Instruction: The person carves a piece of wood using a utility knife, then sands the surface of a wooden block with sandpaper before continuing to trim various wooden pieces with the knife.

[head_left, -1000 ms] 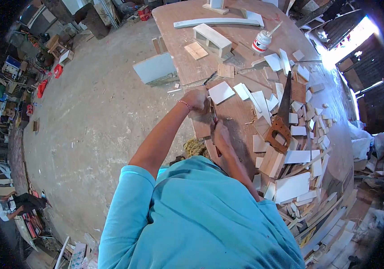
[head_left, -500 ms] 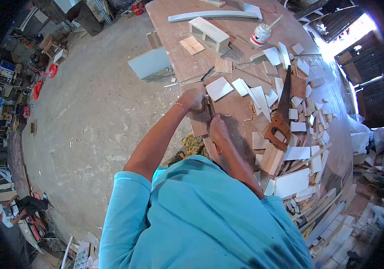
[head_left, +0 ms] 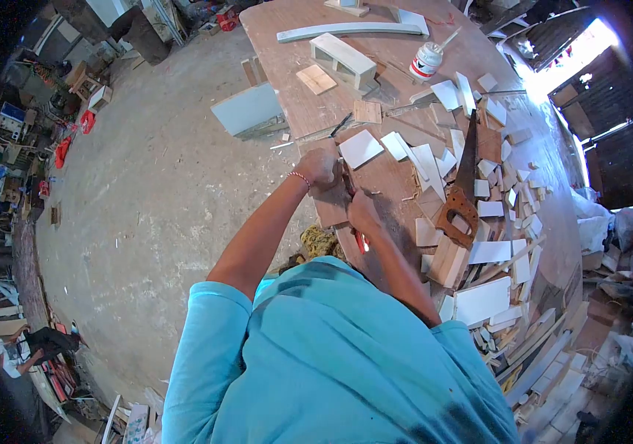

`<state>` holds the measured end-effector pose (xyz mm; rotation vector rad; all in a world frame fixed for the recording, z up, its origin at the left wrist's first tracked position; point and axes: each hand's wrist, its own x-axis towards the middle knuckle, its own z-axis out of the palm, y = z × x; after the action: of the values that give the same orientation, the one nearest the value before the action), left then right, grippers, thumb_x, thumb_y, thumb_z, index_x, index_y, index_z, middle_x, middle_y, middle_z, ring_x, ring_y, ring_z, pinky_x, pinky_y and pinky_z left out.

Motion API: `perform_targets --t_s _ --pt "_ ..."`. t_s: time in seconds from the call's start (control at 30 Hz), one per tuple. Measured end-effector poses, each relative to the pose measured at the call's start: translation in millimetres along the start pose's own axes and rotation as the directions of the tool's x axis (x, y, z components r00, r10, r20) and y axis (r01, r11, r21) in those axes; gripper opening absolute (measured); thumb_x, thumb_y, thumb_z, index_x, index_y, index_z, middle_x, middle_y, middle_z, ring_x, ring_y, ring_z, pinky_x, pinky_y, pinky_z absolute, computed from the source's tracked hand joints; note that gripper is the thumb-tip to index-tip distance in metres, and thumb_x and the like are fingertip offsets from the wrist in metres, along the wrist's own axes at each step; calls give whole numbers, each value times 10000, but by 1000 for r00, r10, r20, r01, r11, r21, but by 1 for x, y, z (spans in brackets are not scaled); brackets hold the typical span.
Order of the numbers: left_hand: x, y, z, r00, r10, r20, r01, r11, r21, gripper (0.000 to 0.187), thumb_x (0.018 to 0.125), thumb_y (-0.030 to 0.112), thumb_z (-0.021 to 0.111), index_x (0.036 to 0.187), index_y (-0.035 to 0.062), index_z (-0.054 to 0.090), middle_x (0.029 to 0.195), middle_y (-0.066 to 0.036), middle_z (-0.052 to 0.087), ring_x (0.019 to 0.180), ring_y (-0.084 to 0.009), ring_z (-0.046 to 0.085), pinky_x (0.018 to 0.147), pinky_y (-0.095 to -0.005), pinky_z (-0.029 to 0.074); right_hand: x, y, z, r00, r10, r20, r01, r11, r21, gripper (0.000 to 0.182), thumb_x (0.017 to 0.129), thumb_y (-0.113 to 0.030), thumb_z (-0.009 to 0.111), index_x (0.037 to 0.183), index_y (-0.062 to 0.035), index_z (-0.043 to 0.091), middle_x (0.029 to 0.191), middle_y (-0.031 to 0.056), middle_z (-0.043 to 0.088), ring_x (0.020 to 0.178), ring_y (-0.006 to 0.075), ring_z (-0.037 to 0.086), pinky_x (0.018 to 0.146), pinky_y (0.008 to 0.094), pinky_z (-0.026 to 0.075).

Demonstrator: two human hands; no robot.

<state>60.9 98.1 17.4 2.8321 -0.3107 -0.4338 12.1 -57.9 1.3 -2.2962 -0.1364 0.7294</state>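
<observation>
My left hand (head_left: 319, 169) is closed at the table's left edge, on a small piece that its fingers mostly hide. Close to its right, my right hand (head_left: 363, 212) wraps round a dark, narrow tool (head_left: 348, 182) with a red-orange end (head_left: 361, 242) showing below the fist. The tool's far end lies beside my left fingers. Beneath both hands is a brown wooden board (head_left: 329, 206) at the edge. A white square piece (head_left: 361, 149) lies just beyond my right hand.
A handsaw (head_left: 464, 194) rests among many offcuts on the table (head_left: 272, 18) at the right. Farther back are a glue pot (head_left: 427, 61) with a brush and a small wooden box (head_left: 344, 59). Another person (head_left: 35, 348) is at the far lower left.
My right hand has shifted slightly, and more of the tool's red-orange end shows below it. My left hand stays in nearly the same place.
</observation>
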Motion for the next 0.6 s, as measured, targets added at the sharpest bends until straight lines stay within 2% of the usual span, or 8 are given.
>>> perform_targets --t_s 0.1,0.17,0.2,0.27,0.33,0.37,0.47,0.6 --pt "0 1 0 1000 -9 4 9 1000 2 231 523 72 548 739 1 589 782 -219 569 756 -328 566 666 -368 467 -9 -3 2 999 29 -46 -30 999 -17 230 766 -52 315 903 107 407 862 329 510 803 433 523 698 448 434" --pt "1 2 1 1000 -12 27 12 1000 -13 227 523 75 548 734 3 588 780 -220 568 756 -328 566 667 -369 466 0 1 6 995 42 -96 -51 995 -85 301 803 -143 326 964 90 426 905 315 509 846 409 525 736 447 428" --pt "1 1 2 999 -16 29 16 1000 -5 213 531 82 547 725 3 587 782 -220 568 756 -327 566 665 -370 466 3 -1 5 995 45 -93 -53 995 -84 301 803 -143 326 964 90 426 905 315 509 846 409 525 736 447 428" --pt "2 0 10 999 -19 39 19 1000 0 200 540 89 546 715 3 586 784 -220 568 756 -327 566 663 -372 465 6 -5 2 996 79 -40 -86 975 -205 288 801 -133 339 968 83 433 912 301 515 871 403 518 748 442 425" --pt "3 -3 20 986 51 -160 -55 998 -23 177 469 105 539 590 -20 571 650 -225 545 628 -356 544 581 -396 452 7 -5 2 999 42 -32 -49 968 -248 280 799 -123 342 964 82 439 922 297 515 878 403 516 752 440 424" --pt "2 -1 20 986 53 -157 -57 998 -25 177 469 105 539 590 -20 571 650 -225 545 628 -356 544 581 -396 452 7 -4 1 1000 1 -23 -8 956 -292 272 796 -112 345 959 81 445 932 292 516 886 402 513 757 438 423" --pt "-3 6 18 983 86 -159 -87 996 0 166 483 97 533 599 -14 574 665 -223 547 649 -353 543 598 -397 450 11 -8 1 995 102 -5 -100 963 -250 257 781 -84 363 951 88 447 933 292 516 889 400 512 758 436 424" --pt "-7 8 16 975 107 -195 -109 994 -2 157 494 91 527 604 -11 576 671 -216 551 656 -352 541 609 -398 449 13 1 11 993 41 -113 -62 979 -194 246 773 -81 380 943 77 459 922 290 520 893 396 512 752 430 429"
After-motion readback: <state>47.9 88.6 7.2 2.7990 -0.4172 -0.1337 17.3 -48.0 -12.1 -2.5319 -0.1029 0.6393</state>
